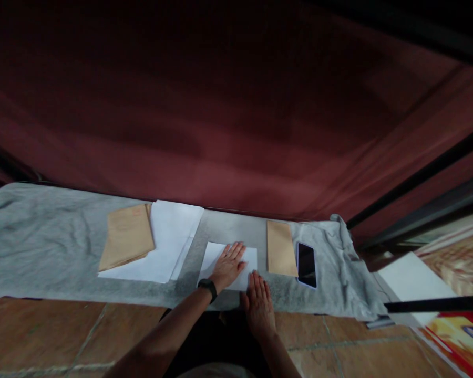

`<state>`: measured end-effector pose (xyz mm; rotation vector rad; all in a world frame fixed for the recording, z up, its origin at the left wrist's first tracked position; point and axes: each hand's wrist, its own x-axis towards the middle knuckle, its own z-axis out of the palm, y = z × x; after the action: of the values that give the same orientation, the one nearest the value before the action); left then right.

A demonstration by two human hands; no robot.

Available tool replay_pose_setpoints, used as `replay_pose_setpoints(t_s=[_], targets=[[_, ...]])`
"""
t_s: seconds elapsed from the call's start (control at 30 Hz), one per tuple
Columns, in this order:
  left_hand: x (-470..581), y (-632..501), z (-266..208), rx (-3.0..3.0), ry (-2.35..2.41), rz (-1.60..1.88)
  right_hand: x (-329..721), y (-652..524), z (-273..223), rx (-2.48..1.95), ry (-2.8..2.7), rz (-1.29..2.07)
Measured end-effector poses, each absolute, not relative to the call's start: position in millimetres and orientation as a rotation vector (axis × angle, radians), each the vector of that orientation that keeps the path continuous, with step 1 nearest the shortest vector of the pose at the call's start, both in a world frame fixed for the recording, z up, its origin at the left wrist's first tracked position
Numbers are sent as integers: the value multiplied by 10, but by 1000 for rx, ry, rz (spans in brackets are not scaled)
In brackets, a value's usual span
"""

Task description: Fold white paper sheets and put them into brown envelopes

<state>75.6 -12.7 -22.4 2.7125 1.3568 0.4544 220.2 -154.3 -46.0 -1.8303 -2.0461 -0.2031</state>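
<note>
A folded-looking white sheet of paper (213, 256) lies on the grey cloth straight in front of me. My left hand (228, 266), with a dark band on its wrist, rests flat on the paper, fingers stretched toward the upper right. Beside the paper's lower right corner, my right hand (259, 304) lies flat with its fingers extended, fingertips at the paper's edge. Neither hand grasps anything. To the right is a single brown envelope (280, 249). On the left, several brown envelopes (129, 233) overlap a stack of larger white sheets (173, 236).
A phone (306, 265) with a dark screen lies right of the single envelope. The grey cloth (43, 241) covers a long narrow surface against a dark red panel (220, 157). Black bars, a white board (415, 281) and a colourful box (463, 338) are at the right.
</note>
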Motion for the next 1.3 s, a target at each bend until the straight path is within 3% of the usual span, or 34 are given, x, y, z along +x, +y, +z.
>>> replay_pose_setpoints(t_s=[0.53,0.87,1.3], targets=[[297,-396,-421,2729,1407,571,1892,-552,-333,-1733,-2165,-55],[-74,-345,-401,2640,1761,553,2045,-606,-510,-1921,-1933,-195],[-155,-351,-366,2592,1795,520,2140,-612,-593,-1940,-1924,-197]])
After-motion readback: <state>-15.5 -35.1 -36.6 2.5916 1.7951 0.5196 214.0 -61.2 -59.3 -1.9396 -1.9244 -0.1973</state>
